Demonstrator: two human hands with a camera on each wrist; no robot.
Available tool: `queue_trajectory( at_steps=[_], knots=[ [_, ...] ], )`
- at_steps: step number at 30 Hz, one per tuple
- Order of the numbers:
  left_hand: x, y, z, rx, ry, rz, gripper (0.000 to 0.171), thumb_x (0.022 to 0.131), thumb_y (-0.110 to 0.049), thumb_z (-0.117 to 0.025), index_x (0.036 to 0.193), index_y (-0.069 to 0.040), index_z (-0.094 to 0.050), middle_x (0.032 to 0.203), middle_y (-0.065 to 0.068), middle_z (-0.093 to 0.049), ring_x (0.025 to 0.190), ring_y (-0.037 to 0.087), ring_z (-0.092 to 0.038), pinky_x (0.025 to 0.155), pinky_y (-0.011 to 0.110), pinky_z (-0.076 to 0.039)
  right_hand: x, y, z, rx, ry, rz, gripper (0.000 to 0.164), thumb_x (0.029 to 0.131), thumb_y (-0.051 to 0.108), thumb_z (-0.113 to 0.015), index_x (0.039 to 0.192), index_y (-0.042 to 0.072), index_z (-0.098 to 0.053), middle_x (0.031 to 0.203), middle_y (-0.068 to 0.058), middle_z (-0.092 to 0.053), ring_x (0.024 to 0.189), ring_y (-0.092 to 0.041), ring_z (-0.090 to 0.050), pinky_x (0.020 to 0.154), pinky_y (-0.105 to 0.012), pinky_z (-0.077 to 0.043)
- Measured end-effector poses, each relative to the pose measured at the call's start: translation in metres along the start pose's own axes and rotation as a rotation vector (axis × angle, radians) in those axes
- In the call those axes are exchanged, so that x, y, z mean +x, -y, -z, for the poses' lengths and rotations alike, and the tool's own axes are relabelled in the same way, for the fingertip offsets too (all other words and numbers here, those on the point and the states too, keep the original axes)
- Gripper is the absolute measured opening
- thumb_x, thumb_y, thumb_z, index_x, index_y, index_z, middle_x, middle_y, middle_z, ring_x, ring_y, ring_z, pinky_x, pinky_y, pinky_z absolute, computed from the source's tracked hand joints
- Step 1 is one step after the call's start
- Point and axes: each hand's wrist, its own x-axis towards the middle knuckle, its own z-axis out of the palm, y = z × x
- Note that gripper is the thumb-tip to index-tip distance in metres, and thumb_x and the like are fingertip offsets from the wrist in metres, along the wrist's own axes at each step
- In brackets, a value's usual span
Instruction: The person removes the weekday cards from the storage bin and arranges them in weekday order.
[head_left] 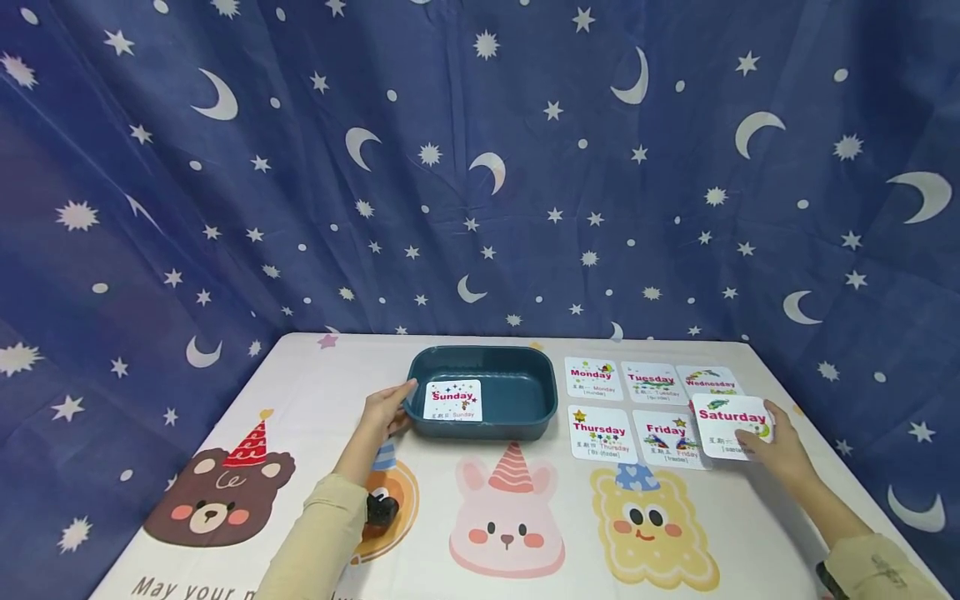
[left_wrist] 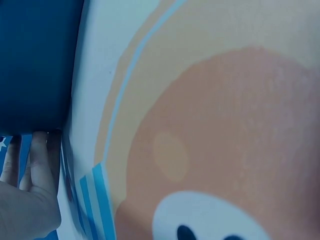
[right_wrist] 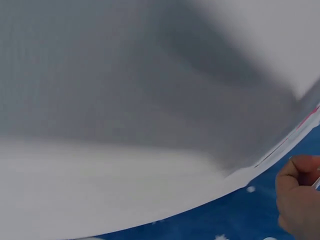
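My right hand point(head_left: 780, 446) pinches a white Saturday card point(head_left: 731, 427), thumb across its front and the other fingers mostly hidden at the edge and behind. This card overlaps the Wednesday card point(head_left: 708, 381) and Friday card point(head_left: 670, 439) in the head view. In the right wrist view the right hand point(right_wrist: 302, 200) shows only partly at the edge. My left hand point(head_left: 382, 410) rests against the left end of a dark teal plastic bin point(head_left: 517, 429), its fingers point(left_wrist: 37, 160) extended to the wall. Inside the bin lies a Sunday card point(head_left: 453, 401).
A Monday card point(head_left: 593, 380), a Tuesday card point(head_left: 655, 384) and a Thursday card point(head_left: 603, 434) lie face up right of the bin, in rows with the others. Cartoon animals decorate the white tablecloth point(head_left: 337, 367). A blue star-and-moon curtain point(head_left: 420, 275) hangs along the table's back and sides.
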Motion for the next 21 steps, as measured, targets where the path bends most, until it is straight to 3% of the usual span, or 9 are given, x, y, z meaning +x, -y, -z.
queue_trajectory(
  at_steps=[2,6,13,21],
  knots=[
    [0.000,0.001,0.001,-0.006,-0.002,0.002,0.059,0.086,-0.037,-0.067,0.130,0.000,-0.053,0.103,0.012,-0.068,0.069,0.006,-0.063,0.060,0.017,-0.054,0.004,-0.003,0.004,-0.018,0.017,-0.014,0.082,0.094,0.019,-0.050,0.140,-0.018,0.006,0.133,-0.045,-0.018,0.117,-0.054,-0.029,0.101,-0.064,-0.024],
    [0.001,0.001,0.000,0.001,-0.014,0.001,0.057,0.086,-0.038,-0.066,0.129,-0.002,-0.054,0.103,0.012,-0.068,0.067,0.005,-0.063,0.058,0.016,-0.053,0.015,-0.012,0.011,-0.064,0.069,0.003,0.090,0.091,0.022,-0.057,0.139,-0.020,0.007,0.128,-0.045,-0.024,0.113,-0.053,-0.033,0.099,-0.064,-0.025],
    [0.000,0.002,-0.001,0.034,-0.019,0.010,0.061,0.087,-0.041,-0.065,0.133,-0.003,-0.051,0.123,0.018,-0.060,0.080,0.010,-0.062,0.066,0.017,-0.054,0.027,-0.031,0.016,-0.115,0.159,-0.033,0.100,0.085,0.022,-0.067,0.137,-0.022,0.007,0.127,-0.045,-0.024,0.112,-0.055,-0.032,0.099,-0.064,-0.025],
    [-0.002,0.003,-0.001,0.050,-0.021,0.004,0.064,0.087,-0.042,-0.064,0.134,-0.002,-0.050,0.123,0.018,-0.059,0.080,0.009,-0.059,0.067,0.017,-0.053,0.031,-0.039,0.011,-0.191,0.220,-0.081,0.097,0.083,0.023,-0.067,0.136,-0.023,0.000,0.124,-0.045,-0.024,0.110,-0.056,-0.030,0.097,-0.066,-0.027]
  ],
)
